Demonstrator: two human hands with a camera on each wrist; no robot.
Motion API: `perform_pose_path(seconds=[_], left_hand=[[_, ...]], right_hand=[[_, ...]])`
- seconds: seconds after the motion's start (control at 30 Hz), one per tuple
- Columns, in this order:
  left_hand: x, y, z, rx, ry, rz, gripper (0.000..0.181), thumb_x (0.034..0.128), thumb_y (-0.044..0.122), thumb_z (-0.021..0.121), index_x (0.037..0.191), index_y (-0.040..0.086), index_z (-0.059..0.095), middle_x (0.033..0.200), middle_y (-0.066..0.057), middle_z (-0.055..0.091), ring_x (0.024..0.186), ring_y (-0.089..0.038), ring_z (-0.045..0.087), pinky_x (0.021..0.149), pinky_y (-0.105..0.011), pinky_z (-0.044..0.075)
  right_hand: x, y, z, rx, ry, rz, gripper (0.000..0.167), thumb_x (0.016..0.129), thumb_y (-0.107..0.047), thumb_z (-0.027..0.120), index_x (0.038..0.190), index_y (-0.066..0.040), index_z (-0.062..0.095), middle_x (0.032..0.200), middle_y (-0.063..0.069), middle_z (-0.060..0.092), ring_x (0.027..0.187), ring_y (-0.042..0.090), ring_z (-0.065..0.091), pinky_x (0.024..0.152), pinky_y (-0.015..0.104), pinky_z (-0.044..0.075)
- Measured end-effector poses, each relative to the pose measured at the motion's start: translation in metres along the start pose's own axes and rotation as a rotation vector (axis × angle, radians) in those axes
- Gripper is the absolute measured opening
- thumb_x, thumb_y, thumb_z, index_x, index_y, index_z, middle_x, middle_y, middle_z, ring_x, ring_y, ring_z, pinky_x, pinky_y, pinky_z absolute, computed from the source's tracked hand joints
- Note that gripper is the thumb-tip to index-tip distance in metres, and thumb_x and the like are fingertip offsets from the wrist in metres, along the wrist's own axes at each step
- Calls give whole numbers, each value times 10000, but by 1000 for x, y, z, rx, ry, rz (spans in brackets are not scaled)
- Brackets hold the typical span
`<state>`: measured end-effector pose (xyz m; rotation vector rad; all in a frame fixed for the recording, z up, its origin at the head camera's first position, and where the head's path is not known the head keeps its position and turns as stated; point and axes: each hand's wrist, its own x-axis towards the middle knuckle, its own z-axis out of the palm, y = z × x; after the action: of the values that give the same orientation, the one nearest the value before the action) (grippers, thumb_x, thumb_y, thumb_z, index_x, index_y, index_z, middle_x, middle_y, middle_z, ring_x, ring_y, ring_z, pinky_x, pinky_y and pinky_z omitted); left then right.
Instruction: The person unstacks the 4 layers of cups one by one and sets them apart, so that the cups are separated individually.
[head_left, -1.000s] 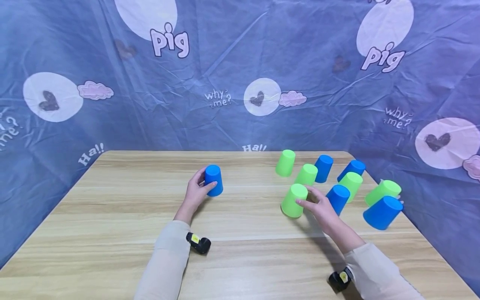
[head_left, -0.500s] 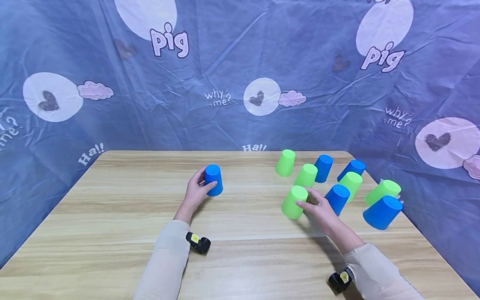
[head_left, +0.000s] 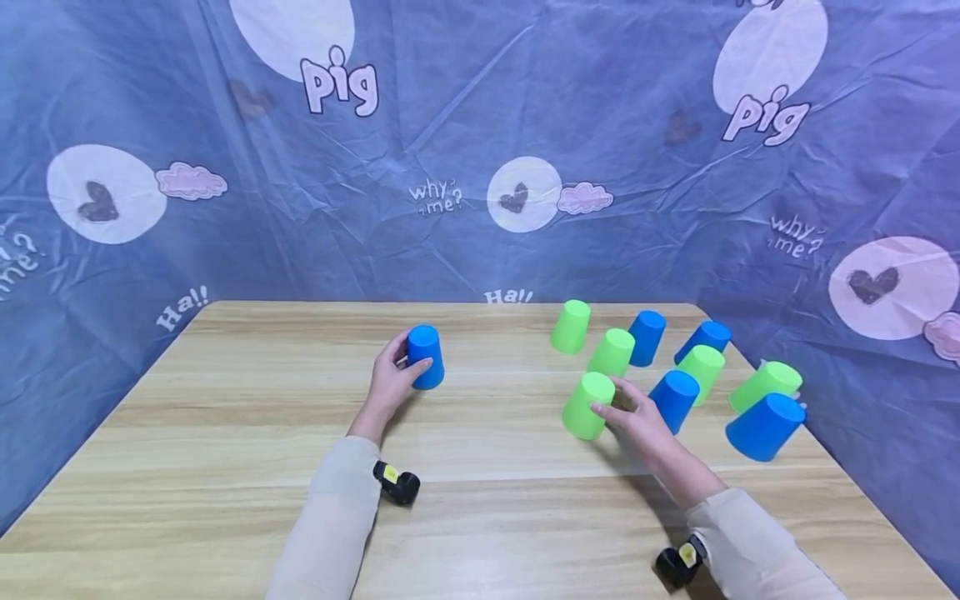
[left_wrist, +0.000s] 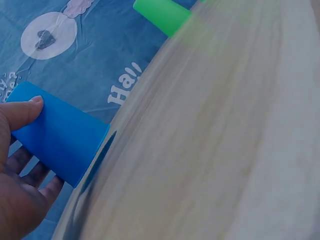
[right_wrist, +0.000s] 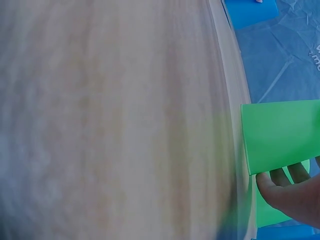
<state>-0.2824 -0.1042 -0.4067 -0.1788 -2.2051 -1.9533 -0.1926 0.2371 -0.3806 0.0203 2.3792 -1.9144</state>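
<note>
My left hand (head_left: 392, 385) grips an upside-down blue cup (head_left: 426, 360), thumb on the near side and fingers behind. In the left wrist view a thin dark shadow lies beside the rim of this blue cup (left_wrist: 60, 135), which looks slightly off the table. Further right, my right hand (head_left: 637, 419) holds an upside-down green cup (head_left: 587, 408) by its right side. The right wrist view shows the fingertips along the lower side of that green cup (right_wrist: 280, 135); its closed end runs out of frame.
Several upturned green and blue cups stand at the right, among them a green cup (head_left: 613, 352) and a blue cup (head_left: 675, 398) close to my right hand. Pale bits behind a green cup (head_left: 765, 386) are unclear. Blue printed cloth (head_left: 450, 250) hangs behind the wooden table (head_left: 480, 533).
The green cup in my right hand has come down slightly. My left hand has raised the blue cup a little. The other cups stay put.
</note>
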Motion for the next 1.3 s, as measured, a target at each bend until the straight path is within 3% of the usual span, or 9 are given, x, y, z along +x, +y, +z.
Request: perform_pose_path(seconds=[0.23, 0.37, 0.7, 1.13, 1.3], left_hand=[[7, 9, 6, 51, -67, -35, 567, 793, 109, 626, 1299, 103, 372, 1283, -134, 389, 1160, -266, 361, 936, -397, 311], [13, 14, 11, 44, -93, -25, 565, 796, 118, 623, 1301, 104, 370, 1276, -130, 397, 1153, -255, 370, 932, -387, 318], [27, 41, 37, -14, -146, -8, 567, 785, 103, 634, 1294, 110, 383, 1240, -128, 433, 1128, -239, 397, 925, -373, 326], [43, 67, 65, -77, -239, 98, 559, 770, 76, 646, 1274, 84, 404, 1225, -141, 451, 1101, -253, 428, 894, -400, 357], [47, 77, 79, -77, -262, 100, 553, 770, 103, 650, 1270, 108, 413, 1226, -115, 455, 1093, -239, 434, 890, -401, 360]], right_hand=[[-1, 4, -1, 3, 12, -1, 667, 803, -223, 611, 1326, -12, 255, 1331, 216, 263, 1227, 328, 203, 971, 470, 200], [-1, 7, -1, 14, 16, -11, 664, 801, -215, 614, 1324, -10, 261, 1316, 220, 284, 1211, 323, 236, 964, 463, 221], [2, 12, 2, 49, 19, -38, 627, 803, -182, 612, 1310, -8, 288, 1298, 220, 306, 1184, 317, 277, 951, 460, 248], [5, 13, 3, 68, 39, -43, 633, 779, -170, 636, 1299, -4, 316, 1290, 213, 327, 1173, 322, 304, 941, 450, 270], [5, 13, 1, 87, 37, -47, 619, 784, -153, 630, 1296, -3, 317, 1284, 208, 337, 1162, 316, 323, 935, 435, 282]])
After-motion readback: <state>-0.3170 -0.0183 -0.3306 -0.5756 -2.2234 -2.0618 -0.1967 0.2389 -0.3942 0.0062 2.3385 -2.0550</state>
